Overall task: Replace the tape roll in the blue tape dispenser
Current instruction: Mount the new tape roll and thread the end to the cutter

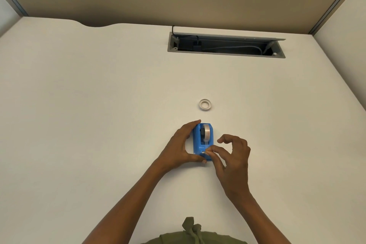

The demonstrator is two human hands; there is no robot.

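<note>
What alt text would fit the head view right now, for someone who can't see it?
A left hand grips a blue tape dispenser on a white desk, a roll seated inside, while the right hand pinches at its near cutter end. A separate tape roll lies flat just beyond.

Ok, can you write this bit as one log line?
left hand: holds dispenser | right hand: pinching at its near end | roll: inside | ring: on desk

Both forearms were bare, no sleeves reaching them; the person wore an olive-green garment (195, 236) with a knotted drawstring (191, 226) at the chest
</note>
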